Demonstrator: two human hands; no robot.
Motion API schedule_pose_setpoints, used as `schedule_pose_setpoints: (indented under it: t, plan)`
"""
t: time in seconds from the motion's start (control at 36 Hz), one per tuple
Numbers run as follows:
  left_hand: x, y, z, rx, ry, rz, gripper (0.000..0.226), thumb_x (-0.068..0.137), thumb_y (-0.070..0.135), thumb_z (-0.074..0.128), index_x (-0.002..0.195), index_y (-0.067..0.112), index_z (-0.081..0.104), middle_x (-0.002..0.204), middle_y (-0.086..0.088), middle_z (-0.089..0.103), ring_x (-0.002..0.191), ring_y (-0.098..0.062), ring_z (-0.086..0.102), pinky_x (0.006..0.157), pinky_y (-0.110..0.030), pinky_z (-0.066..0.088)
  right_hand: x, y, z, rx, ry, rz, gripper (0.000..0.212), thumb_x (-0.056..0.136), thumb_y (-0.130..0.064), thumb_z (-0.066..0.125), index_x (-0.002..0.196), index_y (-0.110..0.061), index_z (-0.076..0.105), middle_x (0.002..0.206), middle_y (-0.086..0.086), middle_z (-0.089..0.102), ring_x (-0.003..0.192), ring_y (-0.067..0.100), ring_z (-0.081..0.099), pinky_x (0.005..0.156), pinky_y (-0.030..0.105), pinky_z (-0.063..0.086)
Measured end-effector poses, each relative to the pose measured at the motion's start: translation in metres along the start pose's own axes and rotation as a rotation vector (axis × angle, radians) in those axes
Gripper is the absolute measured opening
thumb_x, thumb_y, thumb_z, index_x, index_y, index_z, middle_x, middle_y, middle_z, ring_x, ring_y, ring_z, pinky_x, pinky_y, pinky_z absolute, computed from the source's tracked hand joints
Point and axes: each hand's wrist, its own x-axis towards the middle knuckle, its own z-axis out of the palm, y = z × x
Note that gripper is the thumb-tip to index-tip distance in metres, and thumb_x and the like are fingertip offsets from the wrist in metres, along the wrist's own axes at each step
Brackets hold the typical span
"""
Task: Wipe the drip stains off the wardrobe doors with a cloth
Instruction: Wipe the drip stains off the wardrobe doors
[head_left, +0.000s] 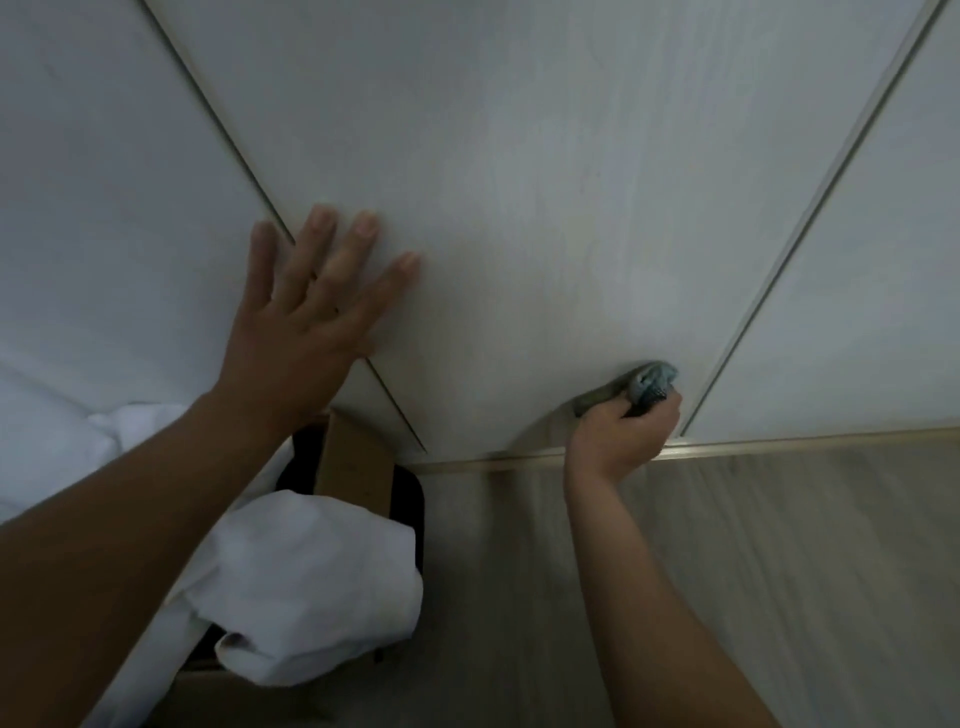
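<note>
The pale wood-grain wardrobe door (545, 197) fills the middle of the head view, with seams to neighbouring doors on either side. My left hand (306, 317) lies flat on it with fingers spread, across the left seam. My right hand (623, 436) grips a bunched blue-grey cloth (649, 387) and holds it against the door's lower right corner, just above the bottom rail. No drip stains are plainly visible on the door.
A metal bottom rail (779, 447) runs along the foot of the doors above the grey wood-look floor (779, 571). At lower left sit a brown cardboard box (353, 462), a dark object under it, and white fabric (311, 587) draped over them.
</note>
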Motion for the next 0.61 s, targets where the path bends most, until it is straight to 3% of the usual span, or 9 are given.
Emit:
schedule_pose_setpoints:
  t: [0.11,0.19,0.25,0.33,0.44,0.53,0.61]
  plan:
    - [0.000,-0.001,0.003,-0.001,0.026,-0.002,0.078,0.097,0.030,0.070,0.162,0.024,0.029,0.168,-0.013,0.014,0.159,-0.031,-0.004,0.123,-0.063,0.011,0.027,0.034,-0.001,-0.070,0.055,0.223,0.040,0.084,0.005,0.048,0.122,0.003,0.058,0.122,0.026,0.061,0.113,0.039,0.059,0.097,0.034,0.042]
    - [0.001,0.001,0.003,0.010,0.046,-0.016,0.086,0.091,0.023,0.077,0.162,0.023,0.029,0.168,-0.013,0.015,0.159,-0.031,-0.003,0.124,-0.063,0.010,0.055,0.062,-0.018,-0.132,-0.016,0.409,0.034,0.087,0.003,0.056,0.121,-0.003,0.056,0.121,0.022,0.063,0.111,0.035,0.062,0.089,0.024,0.042]
    - [0.000,0.002,0.002,0.008,0.047,-0.021,0.086,0.091,0.022,0.077,0.162,0.023,0.029,0.167,-0.014,0.018,0.158,-0.032,-0.001,0.123,-0.063,0.011,0.063,0.071,-0.028,-0.171,-0.080,0.476,0.035,0.090,0.004,0.055,0.124,-0.002,0.055,0.125,0.019,0.062,0.114,0.032,0.061,0.093,0.025,0.042]
    - [0.000,0.003,0.002,0.016,0.045,-0.019,0.087,0.091,0.024,0.077,0.163,0.024,0.028,0.167,-0.013,0.017,0.159,-0.032,-0.001,0.122,-0.065,0.015,0.061,0.064,-0.033,-0.097,-0.040,0.426,0.034,0.090,0.003,0.049,0.121,-0.007,0.057,0.122,0.012,0.063,0.111,0.027,0.061,0.099,0.032,0.046]
    - [0.001,0.003,0.000,-0.002,0.018,-0.029,0.086,0.092,0.030,0.075,0.163,0.024,0.027,0.167,-0.013,0.018,0.158,-0.031,-0.003,0.121,-0.066,0.015,0.052,0.043,-0.023,0.039,-0.019,0.310,0.030,0.088,0.002,0.049,0.111,-0.016,0.056,0.111,0.001,0.059,0.103,0.020,0.060,0.093,0.028,0.049]
    - [-0.001,0.003,-0.001,0.002,0.002,-0.034,0.079,0.097,0.032,0.071,0.163,0.024,0.028,0.166,-0.014,0.018,0.158,-0.031,-0.003,0.121,-0.066,0.016,0.045,0.042,-0.013,0.032,-0.016,0.377,0.046,0.088,0.007,0.042,0.131,-0.006,0.052,0.120,0.004,0.056,0.109,0.018,0.055,0.092,0.016,0.038]
    - [-0.001,0.003,-0.002,-0.001,-0.017,-0.024,0.080,0.096,0.030,0.071,0.163,0.023,0.028,0.166,-0.015,0.017,0.157,-0.036,0.005,0.122,-0.066,0.013,0.040,0.059,-0.011,0.003,-0.042,0.505,0.048,0.088,0.006,0.046,0.134,-0.006,0.049,0.136,0.015,0.058,0.123,0.028,0.058,0.105,0.026,0.042]
